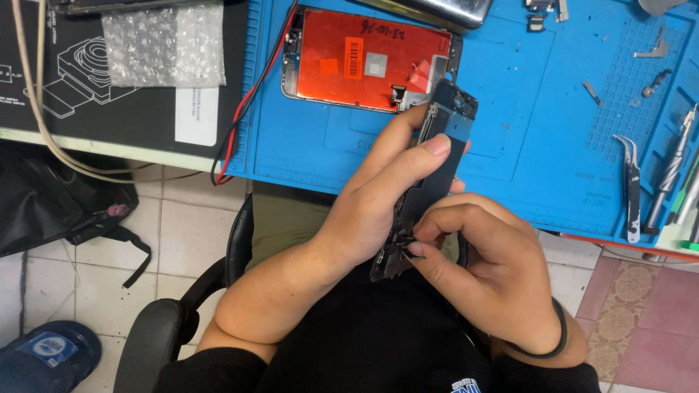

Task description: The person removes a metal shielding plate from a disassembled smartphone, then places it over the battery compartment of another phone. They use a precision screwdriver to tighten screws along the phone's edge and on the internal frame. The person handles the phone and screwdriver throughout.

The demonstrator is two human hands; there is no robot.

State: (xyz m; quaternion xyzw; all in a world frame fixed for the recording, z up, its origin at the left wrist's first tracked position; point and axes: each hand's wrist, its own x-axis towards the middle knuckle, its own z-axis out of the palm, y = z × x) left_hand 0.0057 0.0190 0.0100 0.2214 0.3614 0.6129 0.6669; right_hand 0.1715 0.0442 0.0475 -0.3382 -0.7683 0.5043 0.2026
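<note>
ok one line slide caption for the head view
Left hand steadies a dark phone frame while right hand pinches its lower end.

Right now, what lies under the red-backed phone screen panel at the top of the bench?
The red-backed screen panel lies flat on the blue work mat; mat shows all around it. A red and black cable runs past its left edge. Whatever sits directly beneath the panel is covered.

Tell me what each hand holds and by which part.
The left hand holds a dark phone frame by its long edges near the middle. The right hand pinches a small part at the frame's lower end.
</note>
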